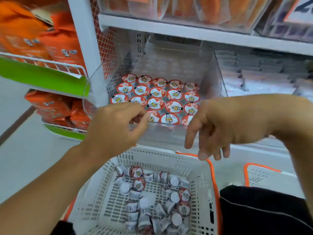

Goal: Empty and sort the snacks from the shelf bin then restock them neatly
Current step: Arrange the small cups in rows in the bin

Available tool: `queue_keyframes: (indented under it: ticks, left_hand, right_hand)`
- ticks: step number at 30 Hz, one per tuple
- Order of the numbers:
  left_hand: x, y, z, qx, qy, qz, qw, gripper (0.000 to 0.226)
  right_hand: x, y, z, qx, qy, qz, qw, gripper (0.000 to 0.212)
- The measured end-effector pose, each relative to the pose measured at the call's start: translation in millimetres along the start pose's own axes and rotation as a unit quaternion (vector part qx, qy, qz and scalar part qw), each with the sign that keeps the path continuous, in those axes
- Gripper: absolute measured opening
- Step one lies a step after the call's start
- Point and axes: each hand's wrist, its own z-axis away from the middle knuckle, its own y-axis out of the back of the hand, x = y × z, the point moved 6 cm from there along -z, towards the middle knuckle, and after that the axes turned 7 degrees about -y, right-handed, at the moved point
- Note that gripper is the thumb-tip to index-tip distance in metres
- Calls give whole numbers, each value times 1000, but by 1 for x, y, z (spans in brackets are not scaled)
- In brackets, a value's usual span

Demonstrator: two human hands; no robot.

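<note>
A clear plastic shelf bin (169, 133) holds several red-and-white lidded snack cups (173, 94) standing upright in neat rows. My left hand (115, 128) is at the bin's front left corner, with fingers and thumb curled together over the front row. A bit of red shows between them, and whether they pinch a cup is hidden. My right hand (218, 126) hangs over the bin's front right edge with its fingers loosely pointing down, holding nothing. Below, a white slotted basket (105, 200) with orange handles contains several more cups (152, 200) lying jumbled.
A white shelf post (88, 53) stands left of the bin, with orange snack bags (55, 39) on wire racks beyond it. Another shelf (186, 31) of packets runs overhead. A second basket (260, 175) and a black cloth (264, 211) lie at lower right.
</note>
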Motion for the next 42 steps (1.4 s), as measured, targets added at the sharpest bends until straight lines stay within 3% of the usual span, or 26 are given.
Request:
queue_keyframes:
  ticks: [2, 4, 5, 7, 9, 12, 17, 21, 24, 27, 32, 36, 38, 40, 42]
  left_hand:
    - [10, -9, 33, -45, -33, -19, 998, 21]
    - [-4, -50, 86, -217, 71, -9, 974, 19]
    - [-14, -77, 126, -345, 151, -13, 926, 28]
    - [-24, -113, 218, -553, 291, -17, 781, 64]
    - [-26, -131, 284, -601, 399, 20, 692, 94]
    - [-25, -162, 330, -611, 454, 77, 644, 117]
    - [-18, -217, 369, -623, 448, 100, 633, 132]
    - [-9, -262, 402, -623, 486, 146, 595, 143]
    - [-9, -277, 412, -588, 502, 174, 610, 136]
    - [-25, -289, 436, -548, 514, 179, 635, 137]
    - [-14, -261, 409, -580, 548, 190, 572, 112]
    - [-1, -264, 407, -595, 503, 123, 614, 117]
    - [2, -270, 412, -600, 489, 107, 624, 107]
    - [5, -270, 411, -597, 476, 111, 636, 91]
    - [4, -266, 408, -589, 473, 114, 645, 82]
  right_hand:
    - [18, -66, -37, -81, -100, 120, 984, 50]
    - [30, -128, -94, -102, -143, 250, 952, 67]
    - [38, -153, -121, -81, -144, 270, 949, 72]
    - [62, -190, -162, -12, -140, 202, 969, 76]
    - [106, -218, -185, 53, -175, 75, 980, 82]
    - [163, -272, -206, 71, -237, 38, 968, 97]
    - [193, -320, -246, 72, -230, 126, 962, 107]
    - [209, -327, -283, 93, -223, 48, 969, 120]
    - [196, -344, -309, 92, -140, 84, 982, 108]
    - [185, -352, -317, 96, -121, 48, 987, 100]
    - [185, -344, -315, 62, -116, 31, 991, 59]
    - [169, -345, -316, -2, -160, 146, 976, 31]
    - [169, -350, -316, -1, -188, 161, 969, 27]
    - [173, -351, -311, -12, -205, 146, 968, 29]
    - [180, -342, -302, -55, -235, 42, 970, 30]
